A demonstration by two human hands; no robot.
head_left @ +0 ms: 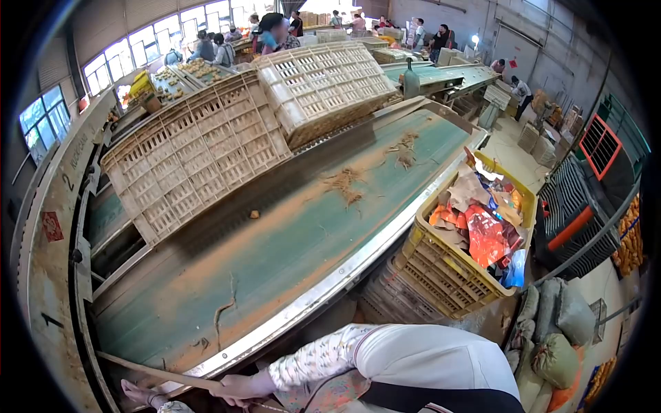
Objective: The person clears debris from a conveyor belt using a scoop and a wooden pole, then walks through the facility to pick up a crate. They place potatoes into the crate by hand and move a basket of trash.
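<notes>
My right hand (237, 389) is closed around the near end of a long thin wooden stick (148, 372). The stick runs left across the near corner of a green conveyor belt (275, 248). My left hand (140, 394) lies just below the stick at the bottom edge, fingers stretched and holding nothing. My floral sleeve (317, 358) leads to the right hand. Farther up the belt lie two cream lattice crates, a large one (196, 151) and a second one (327, 86) behind it. Orange-brown dirt and fibres (344, 184) are scattered on the belt.
A yellow crate (441, 265) full of wrappers and paper stands right of the belt's metal edge (330, 286). Filled sacks (554, 330) lie at the lower right. A dark crate (571, 206) sits beyond. Several people work at tables in the back (275, 31).
</notes>
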